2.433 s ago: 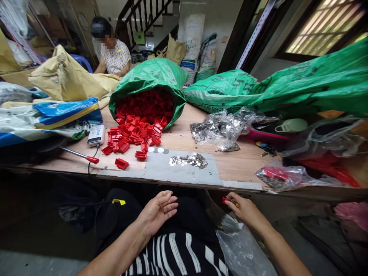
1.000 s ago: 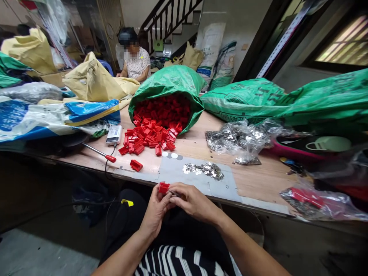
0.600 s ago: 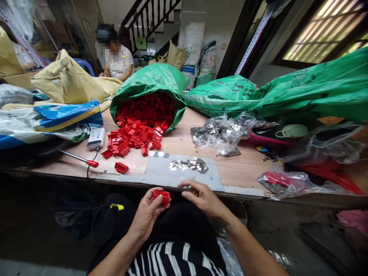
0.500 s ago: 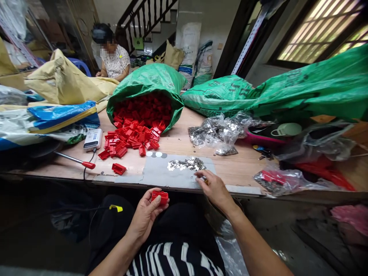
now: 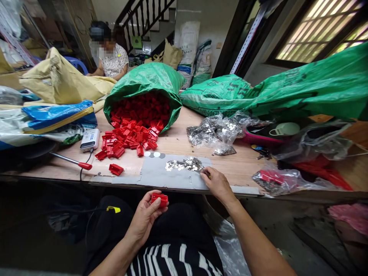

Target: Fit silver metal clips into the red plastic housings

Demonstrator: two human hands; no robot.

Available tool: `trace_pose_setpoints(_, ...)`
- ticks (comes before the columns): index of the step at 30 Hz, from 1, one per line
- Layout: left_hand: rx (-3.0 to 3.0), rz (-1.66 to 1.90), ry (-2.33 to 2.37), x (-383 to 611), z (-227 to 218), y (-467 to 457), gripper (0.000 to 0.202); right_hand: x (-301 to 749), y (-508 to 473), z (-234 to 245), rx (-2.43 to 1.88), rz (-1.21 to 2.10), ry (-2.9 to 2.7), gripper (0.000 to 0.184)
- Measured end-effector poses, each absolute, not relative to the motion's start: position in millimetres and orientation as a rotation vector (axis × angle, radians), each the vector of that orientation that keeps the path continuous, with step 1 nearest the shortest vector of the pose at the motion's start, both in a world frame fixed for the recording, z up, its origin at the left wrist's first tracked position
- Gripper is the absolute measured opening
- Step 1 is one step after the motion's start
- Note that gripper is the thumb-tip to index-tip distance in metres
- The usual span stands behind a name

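My left hand (image 5: 148, 214) is closed round a red plastic housing (image 5: 160, 199), held above my lap just in front of the table edge. With fingers pinched, my right hand (image 5: 216, 184) is at the right end of a small heap of shiny metal pieces (image 5: 192, 164) on a grey mat (image 5: 155, 178). Something small and yellowish shows within its grip, too hidden to name. A single red housing (image 5: 116, 169) lies left of the mat. Behind it, many more red housings (image 5: 126, 140) spill out of a green woven sack (image 5: 149, 76).
Clear bags of metal pieces (image 5: 214, 132) lie to the right, near a pink basket (image 5: 258, 140). At left are a power bank (image 5: 90, 139) and a red-tipped rod (image 5: 71, 161). Another person (image 5: 110, 57) sits behind the sacks.
My right hand has shifted slightly right and up, to the edge of the metal heap. The left hand keeps the red housing almost in place. The whole view has shifted slightly.
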State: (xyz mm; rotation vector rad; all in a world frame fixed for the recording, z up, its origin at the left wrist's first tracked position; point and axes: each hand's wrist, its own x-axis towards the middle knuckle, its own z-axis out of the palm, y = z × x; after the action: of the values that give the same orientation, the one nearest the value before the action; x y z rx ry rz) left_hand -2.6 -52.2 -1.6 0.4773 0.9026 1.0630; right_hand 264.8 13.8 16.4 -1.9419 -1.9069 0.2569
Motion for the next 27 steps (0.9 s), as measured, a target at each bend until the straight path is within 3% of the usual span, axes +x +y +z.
trace_pose_setpoints(8,0.499,1.048,0.857,-3.4,0.5,-54.0,0.035,274.6,5.6,26.9,-2.07,0.344,-1.93,0.017)
trace_pose_setpoints(18,0.554,1.067,0.929,-4.6,2.5,-50.6,0.045,269.9,21.0,19.9,-1.821,0.404,-2.064,0.014)
trace_pose_setpoints(23,0.696,1.193,1.007,-3.9,7.2,-39.6,0.039,267.4,20.3,24.3,-1.844,0.385,-2.075,0.012)
trace_pose_setpoints(27,0.856,1.288,1.114,-1.2,13.6,-34.2,0.037,253.5,11.7,31.6,-1.647,0.586,-2.001,0.014)
